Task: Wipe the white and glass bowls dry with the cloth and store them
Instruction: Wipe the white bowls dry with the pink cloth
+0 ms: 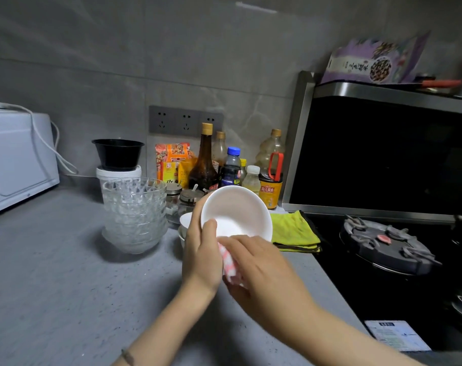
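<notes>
With right hand [261, 262] curled round checked cloth [231, 265], presses at near rim of white bowl [237, 210]; grips its left edge in left hand [200, 249], mouth tilted toward both. Left of these, stacked glass bowls [134, 212].

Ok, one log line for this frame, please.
step: wiping | left hand: grips tilted white bowl | right hand: holds checked cloth against bowl's near rim | glass bowls: stacked on counter

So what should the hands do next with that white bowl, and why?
Probably sweep the checked cloth round the inside of the white bowl. The left hand grips the tilted bowl by its rim, and the right hand holds the cloth only at its lower edge.
</notes>
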The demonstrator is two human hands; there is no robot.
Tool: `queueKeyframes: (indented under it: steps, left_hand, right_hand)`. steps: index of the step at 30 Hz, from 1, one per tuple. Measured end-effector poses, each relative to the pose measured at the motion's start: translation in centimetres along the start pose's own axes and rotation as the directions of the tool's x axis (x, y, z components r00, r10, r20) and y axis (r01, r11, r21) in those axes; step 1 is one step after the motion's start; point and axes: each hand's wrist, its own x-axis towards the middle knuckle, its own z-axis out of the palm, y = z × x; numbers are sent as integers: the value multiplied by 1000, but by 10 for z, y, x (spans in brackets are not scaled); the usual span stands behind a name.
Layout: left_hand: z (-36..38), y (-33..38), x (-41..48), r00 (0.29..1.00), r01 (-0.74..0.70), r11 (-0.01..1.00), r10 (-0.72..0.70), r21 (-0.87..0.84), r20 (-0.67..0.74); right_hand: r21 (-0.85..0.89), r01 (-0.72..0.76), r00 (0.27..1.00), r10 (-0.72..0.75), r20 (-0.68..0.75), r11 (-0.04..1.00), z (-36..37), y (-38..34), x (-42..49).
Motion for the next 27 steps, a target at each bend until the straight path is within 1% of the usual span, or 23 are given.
queueKeyframes:
  steps: [1,2,4,5,6,8,9,11,12,13,14,15,16,18,20,21,22,23,25,27]
  left_hand:
    - [1,0,0,1000,11,1000,-11,-4,2]
    - [0,1,0,1000,23,1000,-22,-6,7]
    - [-4,0,4,998,46,999,-46,1,40]
    - [-8,0,6,996,68,998,-69,11,64]
    - [-11,0,7,990,102,994,-104,31,95]
    - [-17,4,10,964,189,979,-201,80,175]
    - [-19,7,11,938,256,961,-272,100,215]
    - [-21,12,15,884,363,924,-383,124,269]
    - [-21,14,16,876,375,920,-393,118,281]
    - [-20,15,16,878,377,922,-387,92,281]
    - [-17,15,14,886,371,927,-368,46,282]
    - [-13,13,12,897,358,934,-343,-5,278]
    - [-8,11,8,916,328,943,-305,-49,262]
    - [3,7,2,955,260,958,-237,-122,176]
    - [7,7,0,968,245,956,-233,-163,90]
    - [6,7,2,970,242,958,-233,-154,71]
    - [4,7,5,971,235,964,-227,-125,73]
    - [0,7,7,971,229,970,-222,-78,91]
    - [-7,10,12,952,253,967,-254,25,172]
    - [-13,18,17,893,327,936,-351,132,280]
  right_hand:
    - [89,-50,999,49,5,995,3,-4,-2]
    - [139,-65,998,62,26,988,4,-4,-5]
    - [175,-25,999,18,43,984,2,5,-8]
    - [150,25,999,-31,41,988,0,14,-7]
    - [90,96,994,-100,50,991,-3,26,-7]
    - [-83,262,959,-249,136,962,-10,49,-4]
    - [-138,327,936,-300,182,935,-13,58,-2]
    - [-187,404,907,-365,211,895,-20,65,2]
    - [-215,411,906,-370,206,886,-21,63,4]
    - [-244,397,916,-364,171,885,-20,60,7]
    - [-264,352,936,-330,124,898,-16,56,10]
    - [-243,290,957,-281,71,926,-12,50,12]
    - [-190,210,977,-211,14,959,-6,44,14]
    - [-65,71,995,-75,-64,995,4,29,15]
    - [2,9,996,-9,-93,1000,12,19,12]
    - [27,20,995,-17,-96,999,15,19,8]
    - [39,68,993,-64,-102,997,16,23,5]
    - [19,141,986,-139,-91,990,14,29,2]
    - [-110,307,951,-309,5,945,6,50,0]
    - [-268,437,899,-427,99,858,-5,69,2]
